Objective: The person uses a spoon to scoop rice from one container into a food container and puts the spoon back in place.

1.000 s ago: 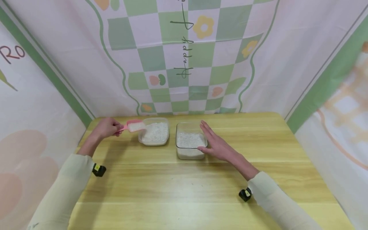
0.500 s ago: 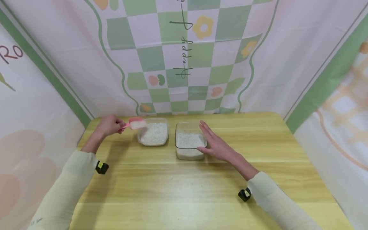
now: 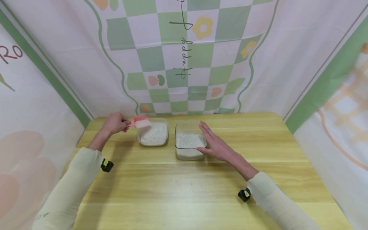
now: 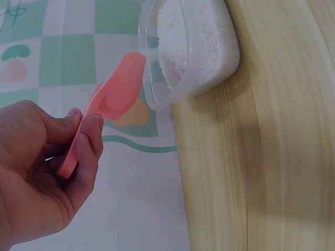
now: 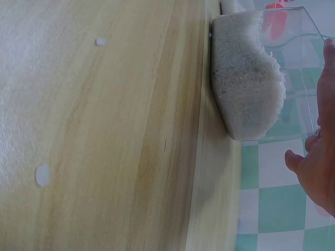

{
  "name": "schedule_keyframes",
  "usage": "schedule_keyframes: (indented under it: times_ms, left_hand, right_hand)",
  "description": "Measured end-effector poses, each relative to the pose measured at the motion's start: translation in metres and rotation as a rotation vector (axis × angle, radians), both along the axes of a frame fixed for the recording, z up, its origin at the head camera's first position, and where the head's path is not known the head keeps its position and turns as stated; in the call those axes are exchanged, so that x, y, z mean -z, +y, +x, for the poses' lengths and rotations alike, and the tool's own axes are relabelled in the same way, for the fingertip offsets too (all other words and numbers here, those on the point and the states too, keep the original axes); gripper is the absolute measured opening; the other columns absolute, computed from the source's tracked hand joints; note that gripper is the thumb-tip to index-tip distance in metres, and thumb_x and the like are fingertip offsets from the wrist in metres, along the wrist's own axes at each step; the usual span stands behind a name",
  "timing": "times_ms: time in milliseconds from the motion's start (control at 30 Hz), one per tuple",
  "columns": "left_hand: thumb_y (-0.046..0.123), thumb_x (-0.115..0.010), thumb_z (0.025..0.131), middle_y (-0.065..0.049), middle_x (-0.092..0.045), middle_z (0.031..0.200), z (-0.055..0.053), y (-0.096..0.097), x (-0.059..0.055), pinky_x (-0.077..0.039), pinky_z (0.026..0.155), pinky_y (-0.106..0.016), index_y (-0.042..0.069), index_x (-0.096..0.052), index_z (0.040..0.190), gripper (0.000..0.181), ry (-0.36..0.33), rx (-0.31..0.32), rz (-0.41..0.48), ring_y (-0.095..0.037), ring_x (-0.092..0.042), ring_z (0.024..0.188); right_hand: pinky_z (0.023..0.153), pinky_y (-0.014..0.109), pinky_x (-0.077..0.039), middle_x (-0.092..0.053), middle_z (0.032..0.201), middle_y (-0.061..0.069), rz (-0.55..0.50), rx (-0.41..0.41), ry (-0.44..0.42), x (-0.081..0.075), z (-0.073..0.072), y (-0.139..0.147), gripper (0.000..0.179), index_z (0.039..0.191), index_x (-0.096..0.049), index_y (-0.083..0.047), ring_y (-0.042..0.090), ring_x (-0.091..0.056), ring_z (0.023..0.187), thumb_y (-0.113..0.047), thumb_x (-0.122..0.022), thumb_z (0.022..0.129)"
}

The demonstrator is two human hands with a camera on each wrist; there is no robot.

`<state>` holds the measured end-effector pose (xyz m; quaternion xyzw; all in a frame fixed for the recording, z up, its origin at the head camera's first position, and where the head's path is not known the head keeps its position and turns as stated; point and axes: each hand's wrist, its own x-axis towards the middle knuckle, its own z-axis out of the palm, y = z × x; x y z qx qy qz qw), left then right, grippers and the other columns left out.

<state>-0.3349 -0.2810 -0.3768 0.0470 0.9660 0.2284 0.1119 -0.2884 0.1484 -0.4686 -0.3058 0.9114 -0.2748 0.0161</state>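
Note:
My left hand (image 3: 116, 123) pinches the handle of a pink scoop (image 3: 141, 120) between thumb and fingers. In the head view white rice shows in the scoop, which hangs over the left edge of a low clear plastic container (image 3: 153, 144) of rice. The left wrist view shows the scoop (image 4: 118, 91) side-on, near that container's rim (image 4: 157, 102). A deeper clear container (image 3: 189, 156) of rice stands to the right. Against its right side rests my right hand (image 3: 217, 147), fingers extended. In the right wrist view the rice (image 5: 246, 78) in this container slopes unevenly.
Both containers stand side by side toward the back of a wooden table (image 3: 184, 188). A patterned cloth backdrop (image 3: 172, 64) rises right behind the table's back edge. Small white spots (image 5: 42, 174) show on the tabletop in the right wrist view.
My left hand has moved right and slightly toward the back with the scoop, bringing it farther over the low container. The right hand has stayed at the deeper container.

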Motion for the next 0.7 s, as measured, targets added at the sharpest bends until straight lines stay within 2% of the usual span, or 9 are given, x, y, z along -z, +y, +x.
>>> schedule_keyframes:
  times_ms: [333, 700]
  left_hand:
    - [0.016, -0.058, 0.100, -0.009, -0.072, 0.078, 0.0012, 0.0074, 0.0017, -0.056, 0.071, -0.032, 0.001, -0.074, 0.090, 0.024, -0.015, 0.023, 0.019, -0.015, -0.066, 0.070]
    - [0.013, -0.060, 0.098, -0.009, -0.071, 0.073, 0.0066, 0.0008, 0.0082, -0.055, 0.064, -0.029, 0.000, -0.074, 0.086, 0.023, 0.021, 0.081, 0.008, -0.014, -0.065, 0.064]
  right_hand:
    - [0.117, 0.055, -0.032, 0.003, 0.169, 0.010, -0.005, -0.003, 0.003, 0.0000, 0.0006, -0.0001, 0.096, 0.160, -0.004, -0.005, 0.036, -0.019, 0.152, -0.045, -0.062, 0.096]
    - [0.118, 0.055, -0.030, 0.003, 0.169, 0.009, -0.002, 0.001, 0.004, 0.0012, 0.0001, 0.0006, 0.095, 0.160, -0.003, -0.006, 0.036, -0.018, 0.153, -0.045, -0.062, 0.096]
